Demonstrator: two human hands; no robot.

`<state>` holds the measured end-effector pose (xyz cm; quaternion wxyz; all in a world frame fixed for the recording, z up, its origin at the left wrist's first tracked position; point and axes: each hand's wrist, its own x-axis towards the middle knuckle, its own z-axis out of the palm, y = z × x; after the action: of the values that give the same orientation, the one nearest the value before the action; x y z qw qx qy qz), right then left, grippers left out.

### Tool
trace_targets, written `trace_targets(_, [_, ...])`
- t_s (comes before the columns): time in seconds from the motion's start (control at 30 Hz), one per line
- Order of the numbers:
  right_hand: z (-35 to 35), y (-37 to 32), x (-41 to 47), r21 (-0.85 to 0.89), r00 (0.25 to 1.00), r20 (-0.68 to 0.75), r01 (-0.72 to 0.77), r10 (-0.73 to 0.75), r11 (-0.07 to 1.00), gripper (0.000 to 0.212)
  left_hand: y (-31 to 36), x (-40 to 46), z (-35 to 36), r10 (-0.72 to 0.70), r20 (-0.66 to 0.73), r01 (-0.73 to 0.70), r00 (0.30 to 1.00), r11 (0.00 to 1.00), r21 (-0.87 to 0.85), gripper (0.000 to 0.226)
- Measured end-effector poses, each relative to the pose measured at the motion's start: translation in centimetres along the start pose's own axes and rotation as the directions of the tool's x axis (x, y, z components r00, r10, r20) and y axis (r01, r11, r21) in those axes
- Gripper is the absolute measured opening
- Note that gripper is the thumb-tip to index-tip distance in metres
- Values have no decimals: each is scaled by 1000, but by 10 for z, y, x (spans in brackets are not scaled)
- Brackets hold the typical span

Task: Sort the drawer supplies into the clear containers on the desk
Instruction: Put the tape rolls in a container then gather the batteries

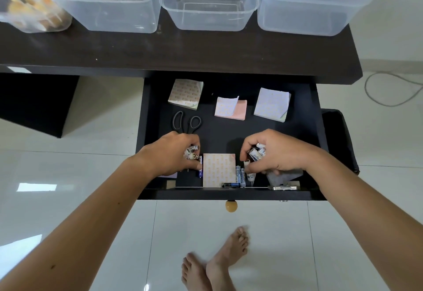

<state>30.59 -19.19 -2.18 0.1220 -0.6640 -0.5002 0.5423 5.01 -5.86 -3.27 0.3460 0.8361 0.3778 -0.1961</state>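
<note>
Hands either side of the drawer's front notepad (219, 169): left hand (174, 153) and right hand (273, 153) each clutch loose batteries; overfull grips could spill some.

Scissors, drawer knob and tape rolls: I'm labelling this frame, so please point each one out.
Scissors (186, 123): head view, where the two black handle loops meet.
Drawer knob (231, 206): head view, middle of the round wooden knob.
Tape rolls (32, 4): head view, on the blurred rolls inside the leftmost container.

Bare feet (215, 265) on white tiled floor (68, 176); grey cable (386, 91), perhaps a cord.
</note>
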Motion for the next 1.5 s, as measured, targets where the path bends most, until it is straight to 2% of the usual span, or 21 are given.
trace_targets(0.2, [-3, -1, 4, 150, 996, -87, 36, -23, 988, 19, 2, -4, 2, -43, 17, 42, 999, 998, 49, 44])
trace_targets(0.37, [-6, -2, 3, 235, 998, -65, 6, 10, 972, 16, 3, -4, 2, -24, 21, 23, 999, 999, 44, 42])
trace_targets(0.5, [-7, -1, 2, 191, 998, -38, -33, 41, 981, 17, 2, -2, 4, -38, 16, 38, 999, 999, 40, 38])
trace_targets(0.7, [-4, 7, 8, 184, 995, -92, -32, 49, 982, 13, 4, -2, 7, -25, 18, 24, 1000, 996, 82, 40])
trace_targets(0.9, [-4, 4, 7, 61, 989, -143, -41, 49, 997, 19, 0, -3, 9, 0, -35, 3, 999, 997, 79, 31])
trace_targets(1.13, [-1, 8, 11, 50, 989, -133, -53, 59, 997, 16, 5, 0, 9, -14, 2, 14, 1000, 998, 65, 49])
trace_targets(1.5, [-4, 10, 12, -2, 992, -123, 7, -7, 1000, 21, 3, 5, 10, 6, -45, -6, 999, 1000, 14, 42])
